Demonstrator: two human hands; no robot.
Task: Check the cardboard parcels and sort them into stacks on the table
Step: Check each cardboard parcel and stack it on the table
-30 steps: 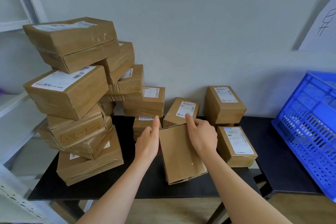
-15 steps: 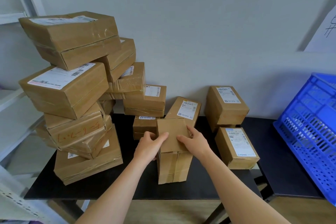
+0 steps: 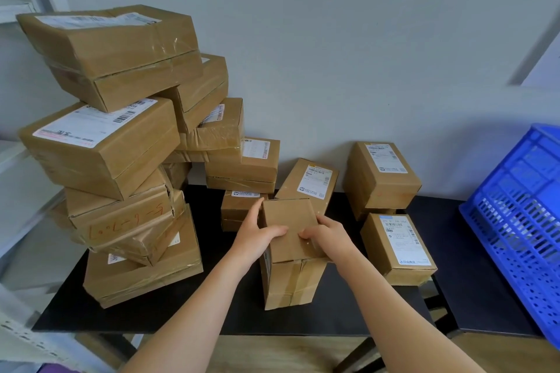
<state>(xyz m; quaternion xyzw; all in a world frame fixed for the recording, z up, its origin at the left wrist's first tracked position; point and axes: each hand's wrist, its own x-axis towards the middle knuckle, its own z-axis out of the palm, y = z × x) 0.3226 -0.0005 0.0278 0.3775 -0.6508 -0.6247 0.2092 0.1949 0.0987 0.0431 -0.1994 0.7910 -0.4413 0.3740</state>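
Holding parcel [image 3: 291, 254] on end near front of desk [image 3: 181, 315], you have left grip [image 3: 257, 239] and right grip [image 3: 328, 241] both curled over its top, fingers closed on cardboard. Can't tell if bottom end rests on desk.

Risks:
- Parcel stands tall and narrow; loose release could tip it off front edge.
- Glossy tape on lower half; fingers may slip there.
- Leaning stack [image 3: 115, 160] at left, upper parcels overhanging; knock from your elbow or swung parcel could topple it.

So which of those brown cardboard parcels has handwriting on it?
The crumpled brown cardboard parcel low in the tall left stack: orange marker writing crosses its front side. The others show only printed labels or plain card.
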